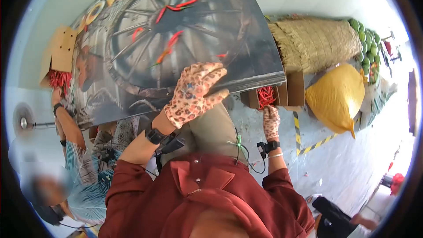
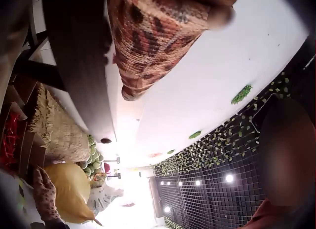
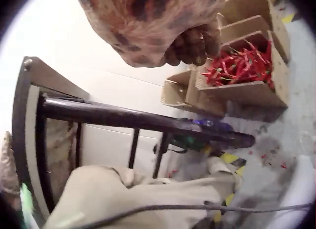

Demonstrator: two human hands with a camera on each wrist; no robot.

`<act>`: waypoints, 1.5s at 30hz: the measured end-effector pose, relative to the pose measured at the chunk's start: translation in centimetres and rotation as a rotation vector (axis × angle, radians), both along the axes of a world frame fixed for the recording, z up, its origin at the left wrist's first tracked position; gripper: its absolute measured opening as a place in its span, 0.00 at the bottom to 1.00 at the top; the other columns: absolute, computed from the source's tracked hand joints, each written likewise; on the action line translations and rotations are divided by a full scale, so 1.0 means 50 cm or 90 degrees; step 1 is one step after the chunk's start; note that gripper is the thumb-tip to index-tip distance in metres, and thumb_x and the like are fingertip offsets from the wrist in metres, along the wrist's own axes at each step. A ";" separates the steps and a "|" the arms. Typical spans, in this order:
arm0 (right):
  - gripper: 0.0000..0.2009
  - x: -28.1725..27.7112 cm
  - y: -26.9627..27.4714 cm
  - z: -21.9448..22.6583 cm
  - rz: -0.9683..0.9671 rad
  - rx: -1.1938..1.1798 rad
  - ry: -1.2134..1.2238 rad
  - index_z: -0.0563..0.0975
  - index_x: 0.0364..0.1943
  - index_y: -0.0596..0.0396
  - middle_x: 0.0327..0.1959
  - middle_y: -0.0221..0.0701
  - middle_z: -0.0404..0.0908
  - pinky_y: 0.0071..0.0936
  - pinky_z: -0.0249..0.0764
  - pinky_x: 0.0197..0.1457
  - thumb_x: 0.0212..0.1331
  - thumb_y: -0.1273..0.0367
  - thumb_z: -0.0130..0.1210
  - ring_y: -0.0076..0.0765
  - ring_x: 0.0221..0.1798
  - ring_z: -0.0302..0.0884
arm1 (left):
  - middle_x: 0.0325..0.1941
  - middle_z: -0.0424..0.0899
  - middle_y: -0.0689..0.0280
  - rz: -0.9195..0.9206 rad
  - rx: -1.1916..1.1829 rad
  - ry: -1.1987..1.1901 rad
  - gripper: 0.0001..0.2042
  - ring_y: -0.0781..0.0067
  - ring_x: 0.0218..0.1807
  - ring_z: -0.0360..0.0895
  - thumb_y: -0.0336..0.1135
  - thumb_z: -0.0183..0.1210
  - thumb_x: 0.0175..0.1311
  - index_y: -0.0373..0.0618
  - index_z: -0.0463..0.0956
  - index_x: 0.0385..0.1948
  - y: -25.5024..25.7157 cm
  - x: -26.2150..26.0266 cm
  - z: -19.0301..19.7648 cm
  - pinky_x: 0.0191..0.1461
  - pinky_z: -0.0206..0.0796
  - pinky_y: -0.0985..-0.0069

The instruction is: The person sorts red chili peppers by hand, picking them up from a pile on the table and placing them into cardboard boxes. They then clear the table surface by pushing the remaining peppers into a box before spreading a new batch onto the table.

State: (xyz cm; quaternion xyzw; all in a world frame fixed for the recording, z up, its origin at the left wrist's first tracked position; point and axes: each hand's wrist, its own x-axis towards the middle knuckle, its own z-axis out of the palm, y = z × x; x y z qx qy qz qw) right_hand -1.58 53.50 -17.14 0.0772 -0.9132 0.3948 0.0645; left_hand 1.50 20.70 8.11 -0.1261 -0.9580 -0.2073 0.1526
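Note:
Several red chili peppers (image 1: 169, 46) lie scattered on a dark table (image 1: 246, 68) printed with a wagon wheel. My left hand (image 1: 196, 90), in a leopard-print glove, is over the table's near edge, fingers extended and thumb apart. Nothing shows in it; a stray chili (image 1: 221, 55) lies just beyond its fingertips. To the right and lower, my gloved right hand (image 1: 271, 121) is at the near side of a cardboard box (image 3: 242, 88) full of red chilies (image 3: 242, 66). Its fingers curl inward in the right wrist view, and I cannot tell whether anything is inside them.
Another cardboard compartment (image 1: 294, 89) adjoins the chili box. Beyond are a straw-coloured woven bundle (image 1: 315, 42), a yellow sack (image 1: 337, 97) and green round produce (image 1: 368, 44). At left, another person's hand (image 1: 57, 96) is at a second chili box (image 1: 61, 55). A dark table frame bar (image 3: 123, 115) runs beside my legs.

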 end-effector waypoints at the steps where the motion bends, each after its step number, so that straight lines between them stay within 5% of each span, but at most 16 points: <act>1: 0.08 -0.009 -0.018 0.067 -0.005 -0.013 0.013 0.77 0.39 0.55 0.37 0.39 0.78 0.36 0.71 0.47 0.62 0.67 0.51 0.47 0.41 0.76 | 0.56 0.75 0.62 0.028 -0.002 0.033 0.24 0.59 0.58 0.70 0.44 0.64 0.51 0.47 0.75 0.52 -0.020 0.004 0.007 0.63 0.58 0.63; 3: 0.07 -0.036 -0.033 0.159 -0.018 -0.028 0.042 0.76 0.36 0.55 0.35 0.39 0.77 0.37 0.70 0.45 0.63 0.67 0.50 0.47 0.40 0.75 | 0.52 0.77 0.60 0.083 -0.027 0.098 0.19 0.58 0.54 0.72 0.43 0.62 0.54 0.46 0.77 0.47 -0.069 0.002 0.024 0.61 0.61 0.64; 6: 0.07 -0.070 -0.044 0.273 -0.008 0.157 0.236 0.76 0.37 0.54 0.36 0.37 0.76 0.36 0.71 0.45 0.63 0.67 0.50 0.45 0.40 0.75 | 0.52 0.77 0.54 0.208 -0.006 0.080 0.21 0.57 0.57 0.71 0.41 0.61 0.56 0.42 0.75 0.51 -0.141 -0.001 0.071 0.63 0.59 0.63; 10: 0.07 -0.094 -0.119 0.402 0.015 0.007 0.364 0.76 0.38 0.54 0.36 0.36 0.77 0.36 0.71 0.45 0.60 0.68 0.52 0.44 0.40 0.75 | 0.55 0.75 0.53 0.268 -0.033 0.016 0.22 0.56 0.61 0.68 0.41 0.60 0.57 0.41 0.73 0.52 -0.208 -0.034 0.043 0.64 0.58 0.64; 14: 0.07 -0.113 -0.230 0.491 0.188 -0.003 0.427 0.77 0.37 0.55 0.36 0.34 0.78 0.34 0.73 0.45 0.53 0.75 0.57 0.42 0.40 0.75 | 0.53 0.76 0.52 0.239 -0.057 -0.161 0.19 0.53 0.57 0.71 0.40 0.57 0.59 0.41 0.74 0.50 -0.183 -0.069 0.076 0.61 0.63 0.64; 17: 0.09 -0.135 -0.275 0.482 0.251 0.025 0.418 0.76 0.38 0.53 0.35 0.33 0.77 0.35 0.72 0.44 0.52 0.75 0.58 0.42 0.40 0.75 | 0.40 0.77 0.55 0.193 -0.094 -0.142 0.11 0.53 0.45 0.75 0.34 0.54 0.59 0.41 0.74 0.41 -0.198 -0.103 0.046 0.49 0.67 0.63; 20: 0.08 -0.140 -0.289 0.470 0.200 0.067 0.425 0.77 0.38 0.51 0.35 0.33 0.77 0.35 0.72 0.44 0.52 0.74 0.59 0.42 0.39 0.75 | 0.38 0.79 0.52 0.194 -0.089 -0.101 0.08 0.53 0.43 0.78 0.30 0.52 0.55 0.39 0.75 0.35 -0.198 -0.101 0.040 0.46 0.71 0.64; 22: 0.09 -0.143 -0.285 0.461 0.187 0.042 0.374 0.76 0.38 0.50 0.34 0.32 0.77 0.36 0.72 0.43 0.53 0.73 0.59 0.42 0.38 0.75 | 0.37 0.79 0.52 0.154 -0.075 -0.038 0.08 0.55 0.42 0.79 0.30 0.52 0.55 0.39 0.75 0.35 -0.256 -0.113 -0.013 0.44 0.71 0.64; 24: 0.09 -0.145 -0.284 0.458 0.185 0.053 0.421 0.76 0.38 0.49 0.34 0.33 0.77 0.36 0.71 0.43 0.53 0.73 0.59 0.43 0.37 0.75 | 0.39 0.78 0.52 0.244 -0.316 -0.065 0.12 0.53 0.44 0.76 0.30 0.53 0.55 0.41 0.72 0.42 -0.308 -0.111 -0.022 0.48 0.68 0.66; 25: 0.10 -0.143 -0.284 0.463 0.187 0.054 0.408 0.76 0.39 0.49 0.34 0.32 0.77 0.36 0.72 0.43 0.52 0.73 0.59 0.42 0.38 0.75 | 0.43 0.78 0.50 0.186 -0.341 0.135 0.13 0.54 0.46 0.76 0.32 0.51 0.59 0.39 0.72 0.44 -0.345 -0.089 -0.021 0.50 0.68 0.68; 26: 0.10 -0.142 -0.284 0.461 0.187 0.051 0.406 0.76 0.39 0.49 0.34 0.32 0.77 0.36 0.72 0.43 0.52 0.73 0.59 0.42 0.38 0.75 | 0.43 0.78 0.50 0.185 -0.344 0.133 0.13 0.54 0.46 0.76 0.32 0.51 0.59 0.39 0.72 0.44 -0.366 -0.082 -0.003 0.50 0.68 0.68; 28: 0.10 -0.143 -0.287 0.462 0.177 0.057 0.402 0.76 0.39 0.49 0.34 0.33 0.77 0.35 0.72 0.42 0.52 0.73 0.59 0.42 0.37 0.75 | 0.48 0.77 0.49 0.380 0.029 -0.001 0.15 0.54 0.50 0.75 0.34 0.51 0.61 0.36 0.71 0.47 -0.403 -0.087 0.041 0.53 0.67 0.70; 32: 0.10 -0.143 -0.290 0.461 0.166 0.053 0.409 0.76 0.39 0.49 0.33 0.32 0.77 0.35 0.72 0.42 0.52 0.73 0.60 0.42 0.36 0.76 | 0.51 0.75 0.49 0.413 0.069 -0.070 0.17 0.53 0.53 0.74 0.36 0.53 0.62 0.35 0.71 0.49 -0.436 -0.098 0.051 0.54 0.66 0.67; 34: 0.10 -0.143 -0.291 0.456 0.157 0.069 0.411 0.77 0.39 0.48 0.34 0.32 0.77 0.34 0.72 0.43 0.52 0.73 0.60 0.41 0.37 0.76 | 0.55 0.74 0.49 0.355 0.098 -0.236 0.20 0.53 0.57 0.72 0.38 0.55 0.62 0.36 0.70 0.53 -0.452 -0.127 0.031 0.58 0.64 0.67; 42: 0.09 -0.143 -0.290 0.463 0.147 0.050 0.398 0.78 0.38 0.49 0.32 0.31 0.78 0.33 0.73 0.43 0.51 0.73 0.60 0.39 0.37 0.75 | 0.53 0.74 0.48 0.362 0.045 -0.129 0.27 0.57 0.51 0.77 0.40 0.56 0.61 0.33 0.64 0.59 -0.487 -0.146 -0.012 0.55 0.68 0.70; 45: 0.09 -0.140 -0.291 0.464 0.143 0.062 0.425 0.78 0.38 0.48 0.33 0.31 0.77 0.33 0.73 0.41 0.51 0.73 0.60 0.39 0.37 0.75 | 0.48 0.78 0.51 0.367 0.268 -0.157 0.25 0.60 0.47 0.78 0.40 0.56 0.60 0.32 0.67 0.55 -0.532 -0.197 -0.034 0.50 0.69 0.70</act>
